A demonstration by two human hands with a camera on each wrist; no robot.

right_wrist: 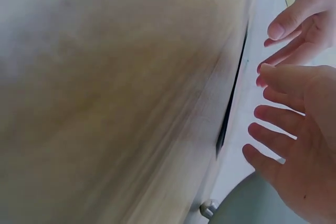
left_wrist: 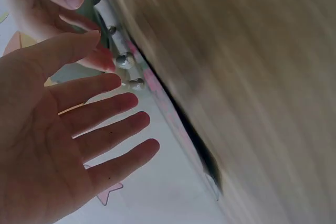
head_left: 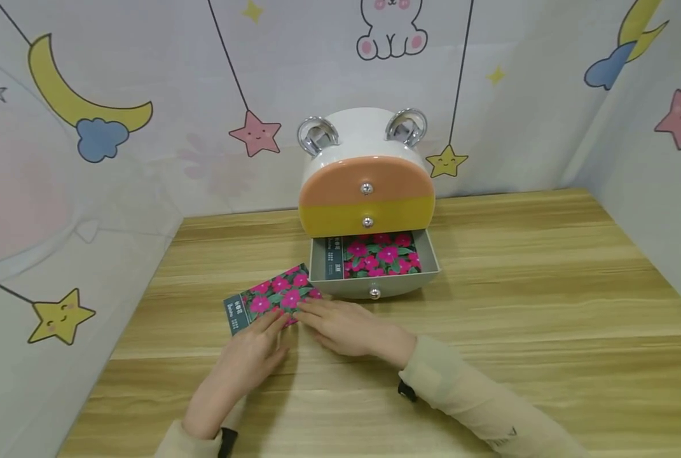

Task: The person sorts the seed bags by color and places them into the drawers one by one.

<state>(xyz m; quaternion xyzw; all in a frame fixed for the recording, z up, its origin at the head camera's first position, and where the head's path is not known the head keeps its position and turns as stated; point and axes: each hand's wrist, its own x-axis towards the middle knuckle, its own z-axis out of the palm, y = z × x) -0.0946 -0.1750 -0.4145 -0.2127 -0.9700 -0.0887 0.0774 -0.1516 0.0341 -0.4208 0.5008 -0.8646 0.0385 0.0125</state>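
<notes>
A flat packet printed with pink flowers [head_left: 283, 289] lies on the table, its dark label end to the left. My left hand [head_left: 248, 356] reaches over its near edge with fingers extended; the wrist views show the fingers spread and nothing gripped. Beside it, my right hand [head_left: 346, 327] stretches its fingertips to the packet's right end, palm down. Just behind stands a small rounded cabinet [head_left: 369, 143] with its grey bottom drawer [head_left: 346, 287] pulled out. Inside that drawer lies a matching flower packet [head_left: 380, 257], label also to the left.
The cabinet's orange drawer [head_left: 329, 181] and yellow drawer [head_left: 329, 219] are closed, each with a round silver knob. Two silver ring ears top the cabinet. A cloth [head_left: 203, 152] printed with stars and moons hangs behind the wooden table [head_left: 546, 286] and along both sides.
</notes>
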